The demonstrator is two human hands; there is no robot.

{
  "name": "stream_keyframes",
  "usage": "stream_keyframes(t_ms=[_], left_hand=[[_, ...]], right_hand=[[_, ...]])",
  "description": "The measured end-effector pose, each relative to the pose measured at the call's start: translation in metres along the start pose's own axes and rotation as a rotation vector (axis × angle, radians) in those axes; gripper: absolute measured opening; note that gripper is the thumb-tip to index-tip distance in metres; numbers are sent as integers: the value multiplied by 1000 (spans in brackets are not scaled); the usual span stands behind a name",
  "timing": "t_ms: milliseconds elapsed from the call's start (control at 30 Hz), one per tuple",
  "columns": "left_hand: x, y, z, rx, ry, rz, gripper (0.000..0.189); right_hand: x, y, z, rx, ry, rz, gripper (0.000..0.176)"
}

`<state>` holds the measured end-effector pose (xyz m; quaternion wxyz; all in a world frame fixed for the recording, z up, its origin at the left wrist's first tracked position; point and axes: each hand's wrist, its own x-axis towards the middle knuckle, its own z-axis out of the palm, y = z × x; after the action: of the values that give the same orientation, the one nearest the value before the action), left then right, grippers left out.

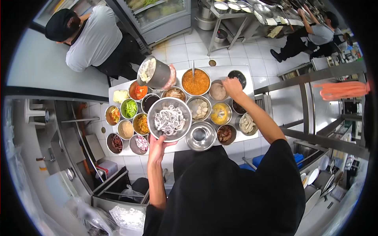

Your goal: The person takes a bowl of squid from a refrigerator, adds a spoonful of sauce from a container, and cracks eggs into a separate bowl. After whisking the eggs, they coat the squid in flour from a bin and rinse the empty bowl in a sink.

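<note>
My left hand [158, 147] grips the rim of a metal bowl [185, 133] from below. White and grey squid strips [170, 119] fill this bowl, held above the table. My right hand [233, 87] reaches to the far right, its fingers curled at the rim of a metal container of pale powder [217, 91]. What they pinch, if anything, is too small to make out. Beside that container are a pot of orange-brown chopped food [195, 82] with an upright handle in it, a container of yellow liquid [221, 114] and a dark-filled container [237, 78].
Several metal containers of vegetables and seasonings crowd the white table [248, 70]. A large tilted pot [157, 74] stands at its far side, and a metal lid [200, 136] near my body. One co-worker [94, 39] stands at the upper left, another [321, 35] at the upper right.
</note>
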<state>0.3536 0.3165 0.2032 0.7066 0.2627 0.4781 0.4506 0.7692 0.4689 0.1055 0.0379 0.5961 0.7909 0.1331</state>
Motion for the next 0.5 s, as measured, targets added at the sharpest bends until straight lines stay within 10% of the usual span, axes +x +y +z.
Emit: stream_keyframes(t_ms=[500], left_hand=[[51,-49,45,-2,-72,-63,63]], right_hand=[[-17,-8,31,622,-39,300,19]])
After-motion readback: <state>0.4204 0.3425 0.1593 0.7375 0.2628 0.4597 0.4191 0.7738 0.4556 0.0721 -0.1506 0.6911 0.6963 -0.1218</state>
